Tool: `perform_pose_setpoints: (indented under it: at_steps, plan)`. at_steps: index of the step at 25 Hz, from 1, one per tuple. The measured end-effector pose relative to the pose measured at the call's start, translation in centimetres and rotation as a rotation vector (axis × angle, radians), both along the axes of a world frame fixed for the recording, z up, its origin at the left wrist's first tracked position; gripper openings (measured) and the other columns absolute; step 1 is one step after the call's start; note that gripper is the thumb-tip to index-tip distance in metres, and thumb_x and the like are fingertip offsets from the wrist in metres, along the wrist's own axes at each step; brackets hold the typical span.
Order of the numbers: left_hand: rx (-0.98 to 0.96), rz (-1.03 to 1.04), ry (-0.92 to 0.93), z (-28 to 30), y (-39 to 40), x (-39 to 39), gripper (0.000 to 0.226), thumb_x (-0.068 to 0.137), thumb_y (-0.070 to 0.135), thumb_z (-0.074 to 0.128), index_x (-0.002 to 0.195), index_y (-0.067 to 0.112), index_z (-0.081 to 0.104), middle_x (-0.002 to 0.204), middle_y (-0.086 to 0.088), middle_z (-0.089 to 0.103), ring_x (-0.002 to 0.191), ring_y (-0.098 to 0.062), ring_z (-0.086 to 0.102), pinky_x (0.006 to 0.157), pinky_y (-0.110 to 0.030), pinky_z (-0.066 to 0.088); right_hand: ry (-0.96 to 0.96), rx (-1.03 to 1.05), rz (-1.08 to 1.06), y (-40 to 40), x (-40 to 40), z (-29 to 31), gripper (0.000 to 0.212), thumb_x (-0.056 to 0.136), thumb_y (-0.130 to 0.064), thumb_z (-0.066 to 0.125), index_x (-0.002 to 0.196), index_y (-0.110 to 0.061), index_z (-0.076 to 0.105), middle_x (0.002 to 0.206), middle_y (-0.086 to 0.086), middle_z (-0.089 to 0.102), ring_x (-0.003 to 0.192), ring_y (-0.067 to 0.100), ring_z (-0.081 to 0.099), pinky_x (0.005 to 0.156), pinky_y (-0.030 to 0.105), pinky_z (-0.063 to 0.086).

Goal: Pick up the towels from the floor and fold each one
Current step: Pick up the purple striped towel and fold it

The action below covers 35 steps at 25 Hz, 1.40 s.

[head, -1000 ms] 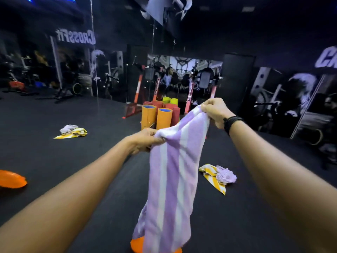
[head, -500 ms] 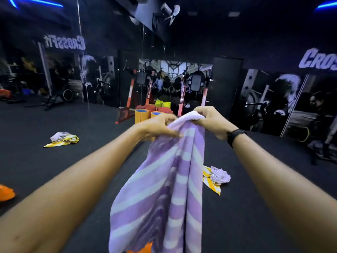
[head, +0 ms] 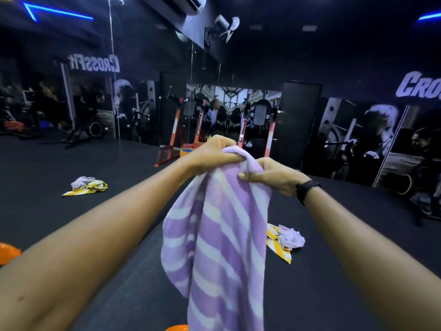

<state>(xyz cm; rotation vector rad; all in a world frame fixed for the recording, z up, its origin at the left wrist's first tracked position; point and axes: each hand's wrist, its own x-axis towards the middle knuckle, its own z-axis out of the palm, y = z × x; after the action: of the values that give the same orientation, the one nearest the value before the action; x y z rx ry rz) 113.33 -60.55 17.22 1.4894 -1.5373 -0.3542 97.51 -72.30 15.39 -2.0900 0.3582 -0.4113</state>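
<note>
A purple-and-white striped towel (head: 222, 247) hangs doubled over in front of me, held up at chest height. My left hand (head: 214, 152) grips its top fold from above. My right hand (head: 269, 174), with a black band on the wrist, pinches the same top edge just below and to the right. The two hands nearly touch. On the black floor lie two crumpled heaps: a yellow-striped and pale purple towel pile (head: 84, 186) at the left, and another yellow-and-purple towel pile (head: 285, 238) right of the hanging towel.
Orange foam rollers (head: 187, 151) stand behind my left hand near red rack posts (head: 173, 137) and a mirrored wall. An orange object (head: 8, 253) lies at the left edge, another orange object (head: 176, 328) at the bottom. Black gym floor (head: 47, 211) spreads around.
My hands came together, bringing the towel's two upper corners into one fold; the towel now hangs doubled and shorter. The view tilted up slightly.
</note>
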Motion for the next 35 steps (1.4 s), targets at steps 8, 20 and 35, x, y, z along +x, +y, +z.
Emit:
perform_pose_setpoints:
  at_steps: [8, 20, 35]
  plan:
    - [0.811, 0.272, -0.573, -0.9, 4.9, 6.3, 0.045, 0.057, 0.037, 0.088, 0.09, 0.011, 0.071, 0.08, 0.002, 0.072, 0.074, -0.015, 0.069, 0.066, -0.028, 0.056, -0.159, 0.051, -0.192, -3.3, -4.0, -1.2, 0.016, 0.095, -0.007, 0.054, 0.092, -0.011, 0.069, 0.077, -0.003, 0.071, 0.069, 0.008, 0.064, 0.066, 0.021, 0.052]
    - [0.366, 0.161, -0.665, 3.5, 1.9, 0.5, 0.028, 0.061, 0.031, 0.087, 0.07, 0.021, 0.062, 0.072, 0.006, 0.065, 0.067, -0.012, 0.059, 0.061, -0.029, 0.05, -0.186, -0.001, 0.071, 1.5, 0.9, 0.0, 0.018, 0.089, -0.008, 0.064, 0.107, -0.009, 0.066, 0.102, 0.007, 0.068, 0.095, 0.016, 0.06, 0.091, 0.032, 0.046]
    - [-0.076, -0.045, 0.163, -3.4, 3.0, 1.4, 0.014, 0.079, 0.008, 0.075, 0.083, 0.006, 0.062, 0.073, 0.001, 0.057, 0.069, -0.01, 0.053, 0.063, -0.026, 0.045, -0.449, 0.191, -0.062, 2.1, 1.3, 0.4, 0.021, 0.081, -0.027, 0.065, 0.098, -0.014, 0.066, 0.093, 0.002, 0.071, 0.089, 0.017, 0.064, 0.084, 0.035, 0.052]
